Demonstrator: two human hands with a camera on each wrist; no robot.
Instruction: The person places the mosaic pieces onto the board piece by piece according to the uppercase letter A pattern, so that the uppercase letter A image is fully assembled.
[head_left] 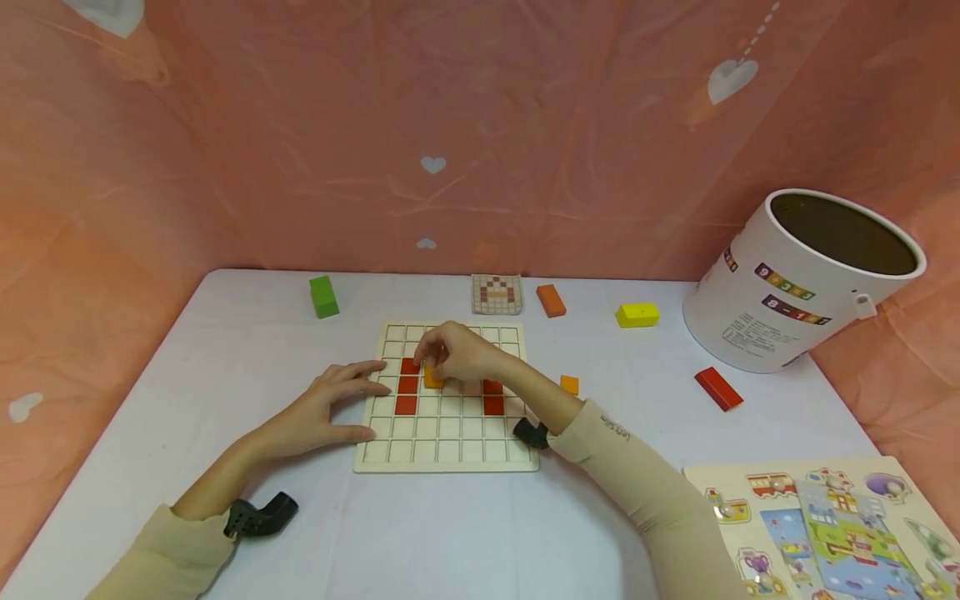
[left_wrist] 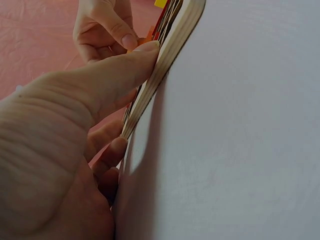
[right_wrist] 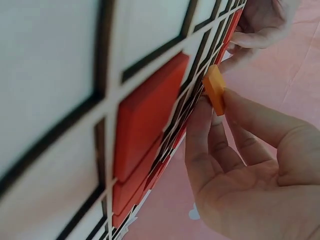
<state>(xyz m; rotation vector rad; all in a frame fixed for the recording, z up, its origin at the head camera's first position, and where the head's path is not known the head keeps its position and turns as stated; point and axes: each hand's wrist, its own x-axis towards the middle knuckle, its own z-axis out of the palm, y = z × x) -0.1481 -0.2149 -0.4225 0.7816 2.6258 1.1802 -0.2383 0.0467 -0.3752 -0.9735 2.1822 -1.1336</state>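
Observation:
A wooden grid board (head_left: 427, 452) lies on the white table. Red square tiles sit in a column (head_left: 407, 385) on its left and another column (head_left: 493, 405) on its right, partly behind my right forearm. Between thumb and fingers, my right hand (head_left: 459, 353) pinches an orange square tile (right_wrist: 215, 90) beside the left red column; the tile is tilted in the right wrist view. My left hand (head_left: 330, 407) touches the board's left edge with fingers and thumb spread; its thumb (left_wrist: 132, 62) lies at the wooden rim in the left wrist view.
Behind the board lie a pattern card (head_left: 497, 294) and green (head_left: 324, 297), orange (head_left: 551, 301) and yellow (head_left: 637, 315) stacks. A loose orange tile (head_left: 570, 384) and a red stack (head_left: 718, 388) are to the right. A white bucket (head_left: 750, 325) and picture-puzzle board (head_left: 705, 477) stand further right.

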